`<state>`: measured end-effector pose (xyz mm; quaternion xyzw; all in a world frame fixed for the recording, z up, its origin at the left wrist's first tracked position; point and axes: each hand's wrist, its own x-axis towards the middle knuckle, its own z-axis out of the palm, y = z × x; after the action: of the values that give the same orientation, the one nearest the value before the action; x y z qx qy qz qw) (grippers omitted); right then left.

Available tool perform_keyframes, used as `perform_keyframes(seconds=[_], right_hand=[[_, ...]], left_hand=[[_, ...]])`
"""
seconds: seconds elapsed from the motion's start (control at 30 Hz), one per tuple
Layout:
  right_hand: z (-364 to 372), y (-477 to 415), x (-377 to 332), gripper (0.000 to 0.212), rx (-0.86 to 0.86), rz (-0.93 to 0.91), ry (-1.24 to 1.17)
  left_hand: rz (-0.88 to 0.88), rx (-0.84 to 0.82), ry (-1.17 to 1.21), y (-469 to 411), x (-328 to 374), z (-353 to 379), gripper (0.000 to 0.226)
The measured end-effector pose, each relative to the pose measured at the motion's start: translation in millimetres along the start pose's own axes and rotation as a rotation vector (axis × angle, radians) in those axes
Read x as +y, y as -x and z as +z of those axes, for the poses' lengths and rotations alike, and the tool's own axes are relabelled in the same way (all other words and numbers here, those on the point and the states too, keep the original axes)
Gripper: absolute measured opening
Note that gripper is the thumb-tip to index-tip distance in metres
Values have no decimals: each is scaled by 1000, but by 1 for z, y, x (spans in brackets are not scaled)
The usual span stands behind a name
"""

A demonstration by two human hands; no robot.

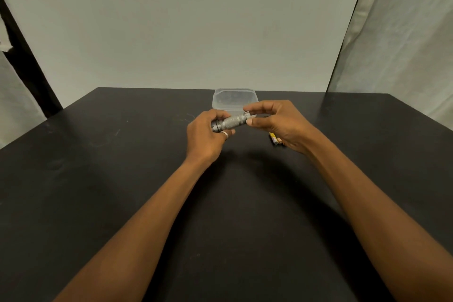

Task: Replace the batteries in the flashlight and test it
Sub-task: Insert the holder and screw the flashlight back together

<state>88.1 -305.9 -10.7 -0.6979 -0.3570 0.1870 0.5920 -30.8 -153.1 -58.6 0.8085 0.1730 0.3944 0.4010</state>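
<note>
A small grey metal flashlight (232, 122) with a knurled body is held level above the black table (122, 179), both hands on it. My left hand (207, 137), a ring on one finger, is wrapped around its left end. My right hand (277, 122) pinches the right end between thumb and fingertips. Loose batteries (275, 139), yellow and dark, lie on the table just under my right palm, partly hidden by it.
A clear plastic container (234, 99) stands on the table right behind the flashlight, near the far edge. A pale wall rises beyond the table, with a light curtain at the right.
</note>
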Motion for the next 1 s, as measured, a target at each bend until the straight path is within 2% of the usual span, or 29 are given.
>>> perform_keyframes(seconds=[0.4, 0.7, 1.0], right_hand=[[-2, -1, 3, 32, -28, 30, -75], [-6, -2, 3, 33, -25, -27, 86], [-7, 0, 3, 31, -58, 8, -21]], left_hand=[[15, -1, -6, 0, 0, -1, 37], [18, -2, 3, 1, 0, -1, 37], [38, 0, -8, 1, 1, -1, 36]])
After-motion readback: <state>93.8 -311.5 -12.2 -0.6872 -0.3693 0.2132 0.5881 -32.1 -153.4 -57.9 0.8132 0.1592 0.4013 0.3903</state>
